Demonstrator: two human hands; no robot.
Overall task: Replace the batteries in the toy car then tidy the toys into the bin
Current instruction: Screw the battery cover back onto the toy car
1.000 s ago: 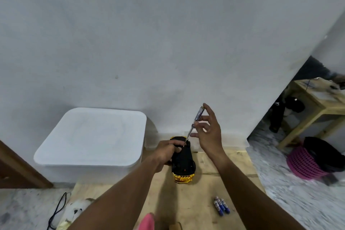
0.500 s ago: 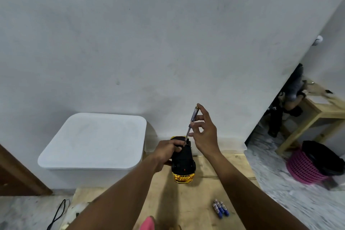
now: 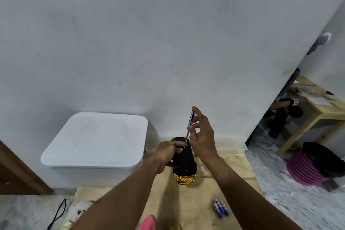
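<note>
Early stage: upturned toy car (image 3: 184,164) gripped by left hand (image 3: 166,152), screwdriver (image 3: 189,129) pinched in right hand (image 3: 202,136) at its underside; fresh batteries (image 3: 220,208) unfitted on tabletop (image 3: 186,201), bin (image 3: 95,140) lidded.

I see the gold-and-black plastic toy car (image 3: 184,166) lying upside down on the pale wooden bench (image 3: 186,201), its black underside up and its shiny gold end toward me. Three small blue-and-white batteries (image 3: 220,208) lie side by side on the bench, nearer me and to the right of the car. The white lidded plastic bin (image 3: 97,142) stands closed against the wall, left of the car.
</note>
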